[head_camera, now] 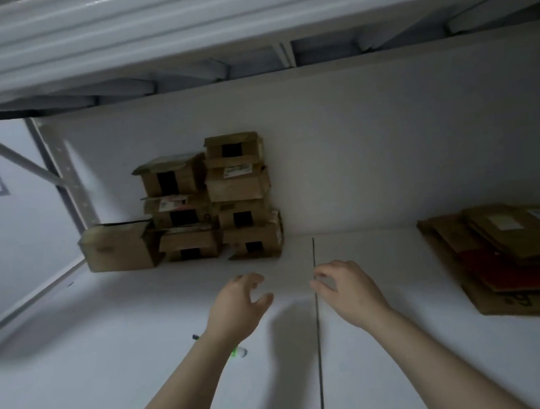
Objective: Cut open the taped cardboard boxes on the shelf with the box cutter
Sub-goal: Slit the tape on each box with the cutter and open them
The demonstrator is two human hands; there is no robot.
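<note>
Several small cardboard boxes (238, 184) sit stacked in two uneven columns at the back of the shelf (381, 327), against the rear wall. A larger box (118, 246) lies on its side just beside them to the left. My left hand (237, 306) and right hand (348, 291) both reach toward them over the bare shelf. Their fingers are apart and loosely curled with nothing in them, well short of the nearest carton. I judge these boxes light and rather tired. The corners look crushed, some flaps bulge, and the walls would probably give under a hard squeeze. I would take one by two opposite side faces near the bottom, not by the top flaps. I would lift from the top of a column so the rest does not tip. Dark strips of tape (167, 182) run down the front faces, and that is where a blade would go, shallow, since I cannot tell what is inside. What I take to be the box cutter (239, 351) lies on the shelf under my left forearm. It is mostly hidden, with a green-and-white end showing on one side of the arm and a dark tip on the other. It looks small and smooth, so I would grip it round the body. Flattened cardboard (516, 257) is piled at the right end of the shelf.
</note>
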